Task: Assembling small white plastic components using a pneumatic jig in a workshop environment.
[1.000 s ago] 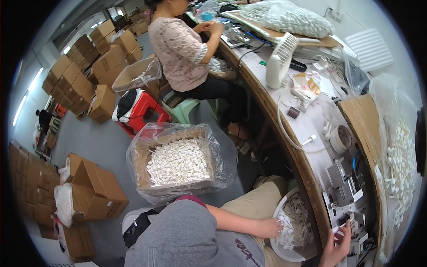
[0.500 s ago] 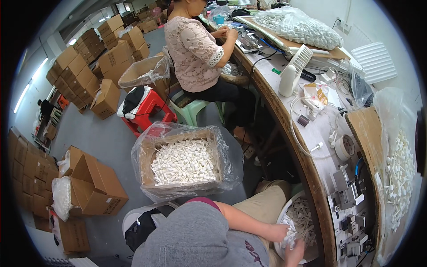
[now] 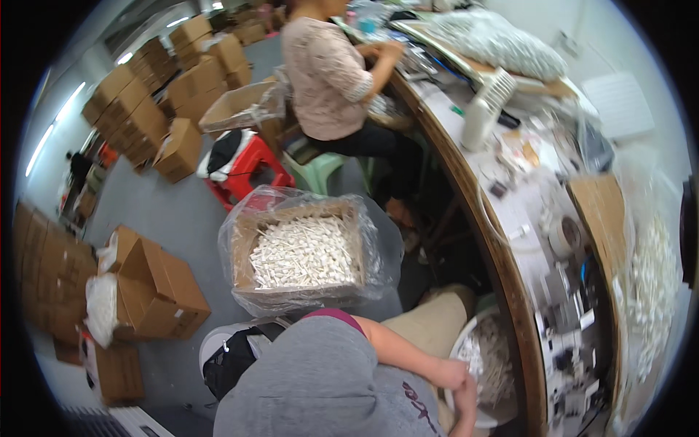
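My left hand (image 3: 451, 373) is closed at the near left rim of a round white tub (image 3: 486, 421), beside my thigh. My right hand (image 3: 466, 405) comes up from the lower edge and meets it, its fingers drawn together. Whatever lies between the fingers is hidden and blurred. Inside the tub is a heap of small white plastic pieces with thin stems (image 3: 495, 360). A brighter cluster of white pieces (image 3: 471, 355) shows just beyond my left hand.
A plastic-lined carton (image 3: 244, 251) full of white stemmed pieces stands on the floor ahead. The curved workbench (image 3: 502, 284) runs along my right, carrying metal fixtures (image 3: 564, 298) and a white fan (image 3: 484, 109). A co-worker (image 3: 324, 80) sits at its far end. Open cartons (image 3: 164, 291) stand left.
The white pieces held between my hands no longer show there. My hands have drawn closer together and slightly left. The whole view has shifted a little and blurred.
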Available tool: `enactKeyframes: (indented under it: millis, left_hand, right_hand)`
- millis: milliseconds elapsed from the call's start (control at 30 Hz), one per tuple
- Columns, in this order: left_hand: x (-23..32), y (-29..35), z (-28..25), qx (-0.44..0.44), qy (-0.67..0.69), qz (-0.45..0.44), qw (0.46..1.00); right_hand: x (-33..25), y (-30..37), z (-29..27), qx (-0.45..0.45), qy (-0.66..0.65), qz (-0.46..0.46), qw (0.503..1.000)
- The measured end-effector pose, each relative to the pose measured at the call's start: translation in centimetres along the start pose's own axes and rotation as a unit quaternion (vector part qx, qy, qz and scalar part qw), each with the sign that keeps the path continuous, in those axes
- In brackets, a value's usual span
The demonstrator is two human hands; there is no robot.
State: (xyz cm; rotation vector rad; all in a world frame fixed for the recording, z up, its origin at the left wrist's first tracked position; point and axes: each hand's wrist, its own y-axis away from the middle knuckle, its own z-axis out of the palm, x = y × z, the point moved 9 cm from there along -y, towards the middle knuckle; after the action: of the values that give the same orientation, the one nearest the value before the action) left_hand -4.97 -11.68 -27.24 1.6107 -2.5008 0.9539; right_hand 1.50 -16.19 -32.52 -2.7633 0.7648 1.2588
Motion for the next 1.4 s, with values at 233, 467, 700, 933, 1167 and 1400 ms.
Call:
enactKeyframes:
  millis: [233, 467, 700, 933, 1167, 1400]
  left_hand:
    - [0.4, -0.3, -3.7, -0.066, -0.020, -0.015, 0.997]
    - [0.2, -0.9, -6.6, -0.160, 0.076, -0.059, 0.982]
    - [-1.0, -7.4, -16.2, -0.016, 0.192, -0.044, 0.980]
    - [-0.9, -20.3, -31.4, 0.195, 0.108, 0.111, 0.968]
    - [-10.1, -35.5, -32.9, 0.234, -0.015, 0.004, 0.972]
    - [-15.9, -41.0, -26.1, 0.032, 0.027, -0.127, 0.991]
  right_hand:
    - [4.4, -1.1, -2.9, 0.101, 0.049, 0.103, 0.988]
    - [-3.1, 3.9, -7.1, 0.236, -0.029, 0.129, 0.963]
    - [-16.9, 8.4, -22.3, 0.503, 0.064, -0.063, 0.860]
    - [-22.0, 4.0, -41.8, 0.574, 0.179, -0.162, 0.782]
    - [-18.2, -8.4, -51.3, 0.371, 0.326, -0.085, 0.865]
    - [-16.5, -8.6, -48.1, 0.317, 0.342, 0.000, 0.885]
